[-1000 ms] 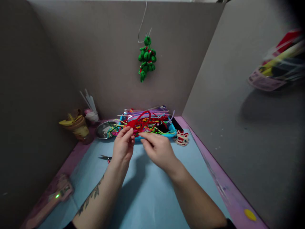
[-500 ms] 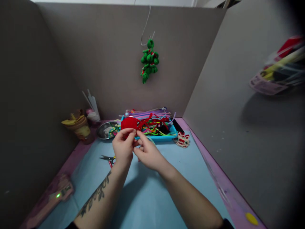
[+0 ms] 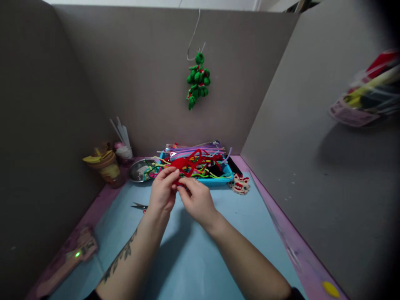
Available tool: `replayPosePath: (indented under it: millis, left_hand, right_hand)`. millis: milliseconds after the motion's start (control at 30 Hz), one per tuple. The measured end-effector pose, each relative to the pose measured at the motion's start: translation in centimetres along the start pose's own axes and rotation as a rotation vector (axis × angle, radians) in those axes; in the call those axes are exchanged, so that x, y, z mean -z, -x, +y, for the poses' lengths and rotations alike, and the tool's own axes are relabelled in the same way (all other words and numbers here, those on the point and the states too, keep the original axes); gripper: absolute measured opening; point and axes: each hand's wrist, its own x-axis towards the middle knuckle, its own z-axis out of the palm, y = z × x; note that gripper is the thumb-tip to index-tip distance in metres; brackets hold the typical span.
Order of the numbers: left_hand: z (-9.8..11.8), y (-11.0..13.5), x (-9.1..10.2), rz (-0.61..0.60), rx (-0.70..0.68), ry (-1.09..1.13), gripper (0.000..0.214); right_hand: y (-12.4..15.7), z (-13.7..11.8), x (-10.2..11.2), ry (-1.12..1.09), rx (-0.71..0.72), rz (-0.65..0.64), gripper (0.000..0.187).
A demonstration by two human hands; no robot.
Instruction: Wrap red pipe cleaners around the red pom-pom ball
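Observation:
A red pipe-cleaner piece (image 3: 178, 163), with a solid part and loose loops rising to its right, is held up in front of the tray. My left hand (image 3: 162, 191) pinches its lower left side between thumb and fingers. Close beside it, my right hand (image 3: 198, 201) is closed with its fingertips on the lower edge of the same piece. Fingers cover part of the piece. Behind the hands stands a blue tray (image 3: 215, 182) full of colourful pipe cleaners. Scissors (image 3: 138, 206) lie just left of my left wrist, their handles mostly hidden.
A metal bowl (image 3: 137, 171) and a flower-pot-like cup (image 3: 108, 166) stand at left. A pink glue gun (image 3: 73, 260) with a green light lies front left. Right of the tray is a cream and red ornament (image 3: 240, 184). A green ornament (image 3: 198, 81) hangs on the back panel.
The red piece has turned and dropped a little, so its round part shows less and its loops more. My right hand has moved slightly down and curled its fingers in.

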Motion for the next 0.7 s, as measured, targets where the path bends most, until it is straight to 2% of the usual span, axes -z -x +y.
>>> replayPosePath:
  millis: [167,267,367,533,600,700]
  left_hand:
    - [0.4,0.0,0.1,-0.025,0.092,0.045,0.038]
    - [-0.1,-0.1,0.1,-0.027,0.020,0.011,0.038]
    - [-0.7,-0.2,0.2,-0.044,-0.079,-0.058,0.033]
    - [-0.9,-0.6,0.2,-0.008,-0.155,-0.143,0.034]
    - [-0.6,-0.8,0.5,0.007,-0.168,-0.189,0.036]
    - [-0.3,-1.4,1.1,0.000,-0.165,-0.246,0.037]
  right_hand:
    - [0.1,0.6,0.2,0.025,0.120,0.116,0.019]
    - [0.3,0.6,0.1,0.047,0.176,0.179,0.023]
    - [0.6,0.3,-0.2,0.017,0.190,0.171,0.027]
    - [0.7,-0.6,-0.1,-0.082,0.263,0.068,0.025]
    - [0.6,-1.0,0.3,-0.152,0.337,-0.033,0.024]
    - [0.3,-1.5,0.9,-0.276,0.467,-0.260,0.026]
